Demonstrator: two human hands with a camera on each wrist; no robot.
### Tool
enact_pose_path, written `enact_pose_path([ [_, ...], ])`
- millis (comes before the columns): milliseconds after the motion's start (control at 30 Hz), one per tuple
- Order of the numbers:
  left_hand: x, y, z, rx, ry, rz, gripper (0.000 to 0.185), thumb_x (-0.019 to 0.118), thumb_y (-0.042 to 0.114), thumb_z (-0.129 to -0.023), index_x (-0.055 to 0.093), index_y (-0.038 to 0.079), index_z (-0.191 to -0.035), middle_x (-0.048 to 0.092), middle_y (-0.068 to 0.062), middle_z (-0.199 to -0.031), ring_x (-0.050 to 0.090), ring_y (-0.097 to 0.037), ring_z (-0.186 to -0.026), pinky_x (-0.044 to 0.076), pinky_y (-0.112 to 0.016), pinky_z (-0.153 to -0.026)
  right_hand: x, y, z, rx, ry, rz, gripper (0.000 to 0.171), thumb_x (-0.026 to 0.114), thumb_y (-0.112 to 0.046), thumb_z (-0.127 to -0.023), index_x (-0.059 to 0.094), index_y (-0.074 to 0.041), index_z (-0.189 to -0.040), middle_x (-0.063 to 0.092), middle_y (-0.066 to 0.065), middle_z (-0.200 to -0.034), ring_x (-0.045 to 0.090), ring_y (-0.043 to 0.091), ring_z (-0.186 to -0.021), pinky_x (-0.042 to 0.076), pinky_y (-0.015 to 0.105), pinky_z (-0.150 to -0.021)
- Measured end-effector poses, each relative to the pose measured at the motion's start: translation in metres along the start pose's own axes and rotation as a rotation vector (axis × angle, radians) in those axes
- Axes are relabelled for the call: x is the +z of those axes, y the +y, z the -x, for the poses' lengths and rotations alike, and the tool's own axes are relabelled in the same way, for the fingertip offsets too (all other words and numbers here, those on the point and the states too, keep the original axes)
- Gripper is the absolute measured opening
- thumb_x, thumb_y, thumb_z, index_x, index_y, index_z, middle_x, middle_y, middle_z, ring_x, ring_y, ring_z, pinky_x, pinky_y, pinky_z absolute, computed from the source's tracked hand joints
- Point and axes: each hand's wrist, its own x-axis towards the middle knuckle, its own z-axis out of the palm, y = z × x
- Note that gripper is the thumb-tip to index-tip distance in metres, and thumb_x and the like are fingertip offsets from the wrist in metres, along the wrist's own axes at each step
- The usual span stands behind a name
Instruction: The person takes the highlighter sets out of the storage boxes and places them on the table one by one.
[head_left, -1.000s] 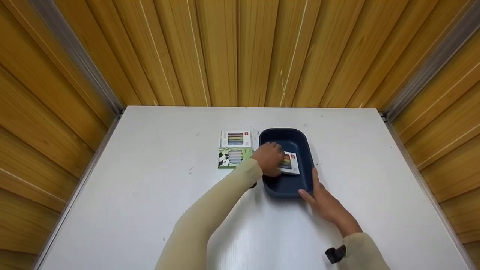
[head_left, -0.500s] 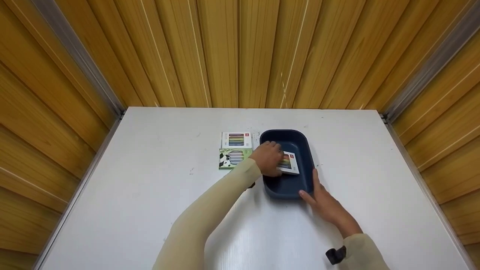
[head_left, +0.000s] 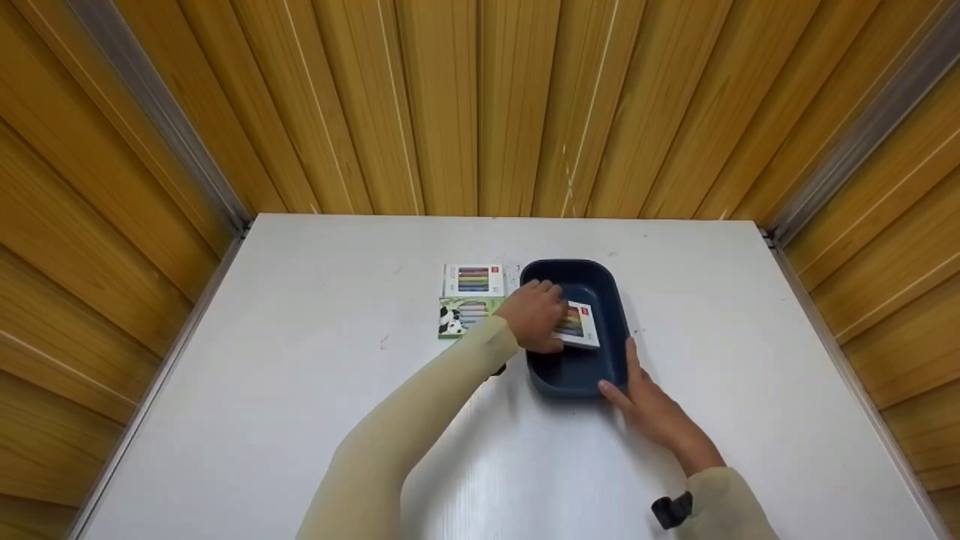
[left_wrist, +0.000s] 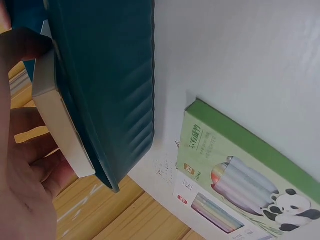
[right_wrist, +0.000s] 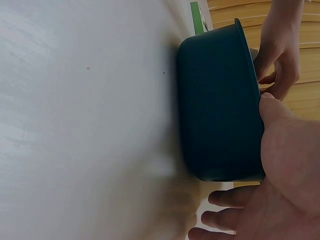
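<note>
My left hand (head_left: 533, 315) grips a white pen box (head_left: 583, 328) with coloured sticks showing in its window. The box sits tilted inside a dark blue rectangular bin (head_left: 574, 391), its left end covered by the hand. In the left wrist view, thumb and fingers hold the white box (left_wrist: 59, 112) at its edges, close along the bin's wall (left_wrist: 117, 65). At the bin's near right corner is my right hand (head_left: 658, 411). Its thumb touches the rim, and its straight fingers lie along the outer side, as the right wrist view shows of the hand (right_wrist: 280, 175).
Left of the bin, a green panda-print pen box (head_left: 459, 318) lies flat on the white table (head_left: 300, 375). Another white pen box (head_left: 473, 280) lies directly behind it. Wood-look panels (head_left: 480, 112) close off the back and both sides.
The left forearm has shifted slightly left, while the left hand keeps its grip on the white pen box in the bin. Bin and right hand stay as they were.
</note>
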Motion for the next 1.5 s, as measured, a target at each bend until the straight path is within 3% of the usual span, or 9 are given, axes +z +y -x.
enact_pose_path([
  [533, -0.011, -0.011, 0.016, 0.012, -0.035, 0.056, 0.061, 0.059, 0.053, -0.084, 0.052, 0.018, -0.134, 0.055, -0.003, -0.122, 0.05, -0.02, -0.111, 0.041, -0.034, -0.102, -0.003, -0.001, 0.0, 0.01, -0.017, -0.026, 0.093, 0.037, -0.06, -0.097, -0.029, -0.02, -0.149, -0.003, 0.026, -0.16, 0.009, 0.048, -0.146, 0.019, 0.066, -0.112],
  [933, -0.002, -0.017, 0.025, 0.031, 0.044, 0.062, 0.06, 0.058, 0.051, -0.083, 0.051, 0.017, -0.131, 0.056, -0.003, -0.117, 0.052, -0.02, -0.104, 0.044, -0.033, -0.098, -0.001, 0.002, 0.001, -0.025, 0.006, -0.009, 0.092, 0.037, -0.058, -0.098, -0.026, -0.017, -0.15, -0.002, 0.026, -0.16, 0.01, 0.048, -0.146, 0.02, 0.066, -0.112],
  [1500, -0.002, -0.024, 0.036, 0.031, 0.033, 0.145, 0.064, 0.06, 0.051, -0.084, 0.044, 0.018, -0.137, 0.051, -0.003, -0.125, 0.051, -0.019, -0.109, 0.045, -0.034, -0.102, -0.001, 0.001, 0.002, -0.028, 0.006, -0.011, 0.093, 0.038, -0.058, -0.098, -0.026, -0.017, -0.15, -0.003, 0.026, -0.16, 0.008, 0.047, -0.146, 0.02, 0.066, -0.112],
])
